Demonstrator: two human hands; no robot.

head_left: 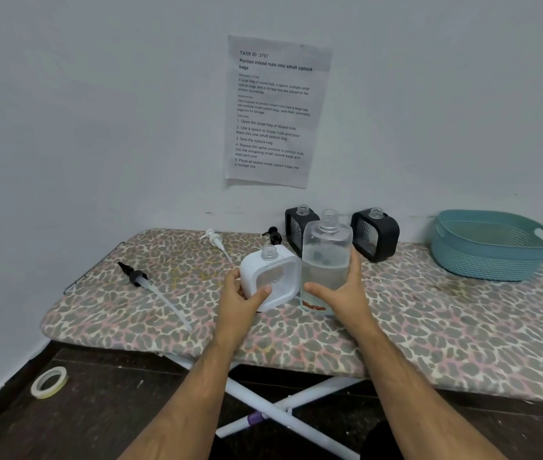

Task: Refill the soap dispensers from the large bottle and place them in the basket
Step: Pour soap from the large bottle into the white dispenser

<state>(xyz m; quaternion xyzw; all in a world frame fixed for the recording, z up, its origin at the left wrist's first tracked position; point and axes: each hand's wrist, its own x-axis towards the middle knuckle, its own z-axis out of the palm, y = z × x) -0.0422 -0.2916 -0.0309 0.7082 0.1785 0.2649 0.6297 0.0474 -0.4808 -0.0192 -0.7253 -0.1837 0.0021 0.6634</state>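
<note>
Refilling is about to begin: left hand [242,295] holds the open white dispenser [271,277] on the tabletop [429,327], right hand [343,290] grips the large bottle [326,257] beside it, which next needs lifting and tilting over the dispenser's neck

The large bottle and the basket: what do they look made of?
Large bottle: likely clear glossy plastic; the liquid level and the fingers behind show through it. Basket: likely moulded matte teal plastic, judging by its ribbed walls and cut-out handle.
</note>
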